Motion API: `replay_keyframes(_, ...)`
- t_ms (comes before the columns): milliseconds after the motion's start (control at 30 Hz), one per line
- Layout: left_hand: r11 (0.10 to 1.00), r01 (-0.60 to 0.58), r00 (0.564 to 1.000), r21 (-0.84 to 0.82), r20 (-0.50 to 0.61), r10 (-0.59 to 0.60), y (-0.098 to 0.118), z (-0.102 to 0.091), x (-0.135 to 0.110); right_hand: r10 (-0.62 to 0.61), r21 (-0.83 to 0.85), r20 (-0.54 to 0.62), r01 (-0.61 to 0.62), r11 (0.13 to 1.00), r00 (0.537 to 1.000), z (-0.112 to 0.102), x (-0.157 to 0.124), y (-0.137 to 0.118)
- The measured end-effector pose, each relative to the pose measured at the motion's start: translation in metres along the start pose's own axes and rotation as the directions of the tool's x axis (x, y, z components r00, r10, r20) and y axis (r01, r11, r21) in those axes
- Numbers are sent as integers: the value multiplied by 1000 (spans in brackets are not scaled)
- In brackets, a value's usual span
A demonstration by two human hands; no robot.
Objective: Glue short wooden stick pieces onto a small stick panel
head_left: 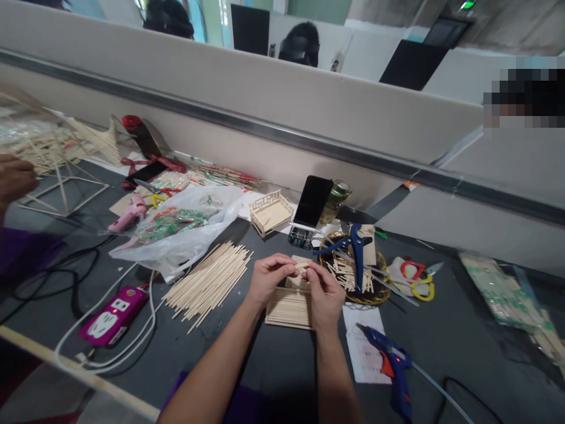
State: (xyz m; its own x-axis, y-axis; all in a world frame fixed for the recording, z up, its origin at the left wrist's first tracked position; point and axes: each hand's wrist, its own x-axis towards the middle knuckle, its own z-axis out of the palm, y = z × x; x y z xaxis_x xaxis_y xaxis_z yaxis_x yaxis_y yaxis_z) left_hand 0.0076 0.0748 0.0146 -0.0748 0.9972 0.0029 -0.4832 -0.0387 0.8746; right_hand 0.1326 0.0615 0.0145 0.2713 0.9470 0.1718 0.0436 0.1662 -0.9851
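Note:
My left hand [274, 275] and my right hand [324, 290] meet over the middle of the desk, fingertips pinched on small pieces of wooden stick [302, 265]. Just below them lies a flat panel of wooden sticks [288, 309] set side by side, partly covered by my right hand. Left of my hands is a loose pile of long wooden sticks [212, 281]. Beside my right hand sits a yellow-rimmed basket [377, 297] holding short cut sticks [351, 272] and a blue cutter [356, 259]. A small bed-like stick model [271, 213] stands behind my hands.
A blue glue gun [391, 365] rests on printed paper at the right, near scissors [421, 281]. A phone [312, 200] leans on a stand. At left are a purple power strip [115, 317], cables, a plastic bag [185, 227], a pink glue gun [129, 213] and another person's hand [16, 179].

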Motion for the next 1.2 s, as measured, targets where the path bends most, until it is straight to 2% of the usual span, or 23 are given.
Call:
replay_keyframes(167,972,139,978,-188,-129,-164,4,0,3,88,119,-150,-70,990,985,-6,5,-1)
replay_keyframes(300,917,219,932,-333,-207,-298,4,-5,8,116,187,-179,-82,979,977,-10,5,-1)
replay_keyframes(400,896,268,910,-354,-213,-357,2,-9,11,64,177,-167,-34,984,984,-10,4,-1)
replay_keyframes(567,905,277,916,-322,-196,-350,2,-11,11,-39,-40,-97,35,999,995,-5,3,2)
replay_keyframes(767,918,298,930,-263,-134,-341,5,-8,8,-166,-229,-14,159,960,986,-7,4,6)
replay_keyframes(900,921,317,936,-226,-80,-342,3,-7,8,-217,-271,70,228,935,974,-8,5,10)
replay_keyframes(1000,925,326,940,-193,-34,-339,-1,-9,7,-210,-279,124,237,931,970,-5,5,11)
replay_keyframes(1200,931,329,942,-158,-11,-335,-2,-9,6,-227,-251,136,256,934,964,-6,6,5)
